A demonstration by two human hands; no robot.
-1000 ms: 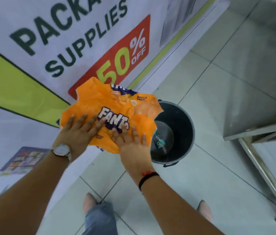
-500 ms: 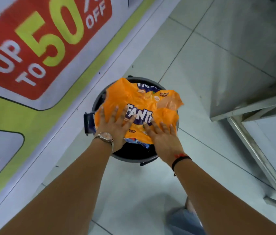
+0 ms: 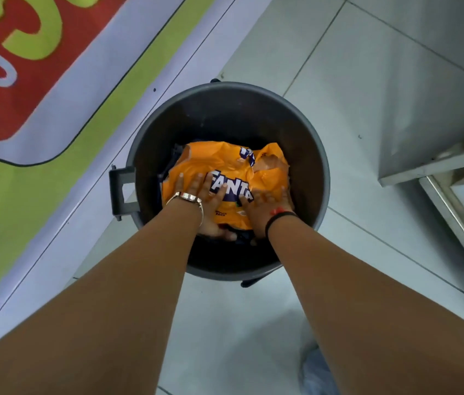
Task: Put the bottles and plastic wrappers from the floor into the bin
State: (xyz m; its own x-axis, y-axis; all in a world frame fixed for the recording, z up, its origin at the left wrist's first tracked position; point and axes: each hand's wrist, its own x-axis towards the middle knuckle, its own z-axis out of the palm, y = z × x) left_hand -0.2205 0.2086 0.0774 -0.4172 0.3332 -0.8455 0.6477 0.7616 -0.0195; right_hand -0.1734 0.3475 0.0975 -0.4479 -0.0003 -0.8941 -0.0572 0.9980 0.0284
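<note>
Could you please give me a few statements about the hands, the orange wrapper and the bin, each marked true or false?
1. The orange wrapper is inside the bin. True.
2. Only the left hand touches the wrapper. False: the right hand presses on it too.
3. The bin is white. False: it is dark grey.
4. The left wrist wears a watch. True.
5. The bin lies on its side. False: it stands upright.

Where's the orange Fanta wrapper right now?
In the head view, the orange Fanta wrapper sits inside the dark bin, below its rim, with the left hand and right hand on it.
</note>
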